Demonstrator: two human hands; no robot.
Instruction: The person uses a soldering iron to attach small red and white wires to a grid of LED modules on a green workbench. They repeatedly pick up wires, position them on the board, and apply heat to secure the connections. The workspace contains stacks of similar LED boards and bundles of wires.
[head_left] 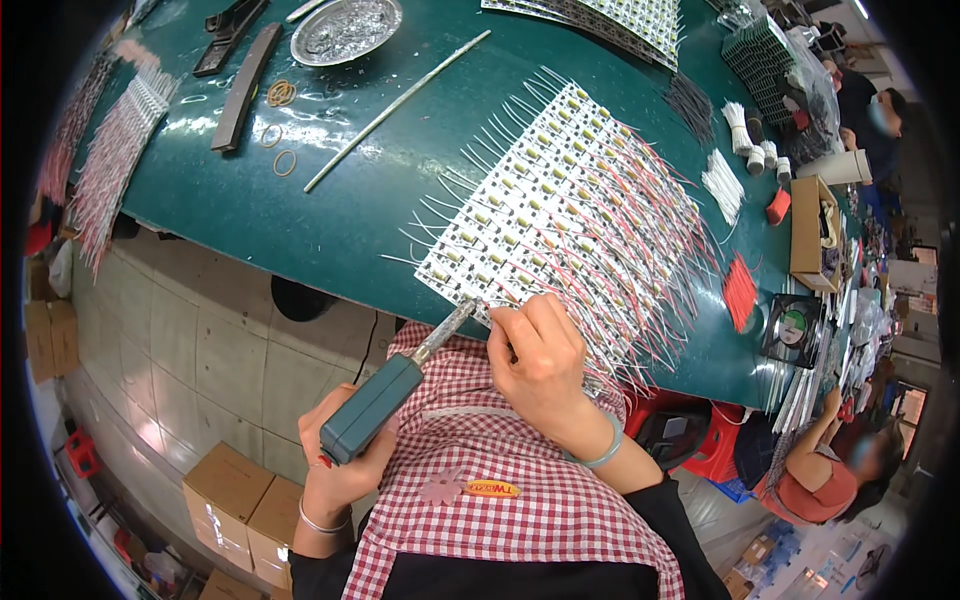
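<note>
My left hand (345, 462) is wrapped round the dark green handle of a soldering iron (374, 404). The metal barrel slants up and right, and its tip meets the near left corner of a white circuit board panel (452, 258). Right beside that tip, my right hand (540, 350) is closed in a pinch at the panel's near edge. Whatever its fingertips hold is too small and hidden to name. Rows of small yellowish parts cover the panel. Red and white wires (610, 260) stick out across its right side, and pale wires fringe its left edge.
On the green table (250, 220) lie a thin rod (398, 110), a metal dish (345, 32), a dark bar (246, 88), rubber bands (281, 94), and bundles of red wires (739, 292) and white wires (722, 187). An open cardboard box (815, 235) stands right. Two other people sit at the right.
</note>
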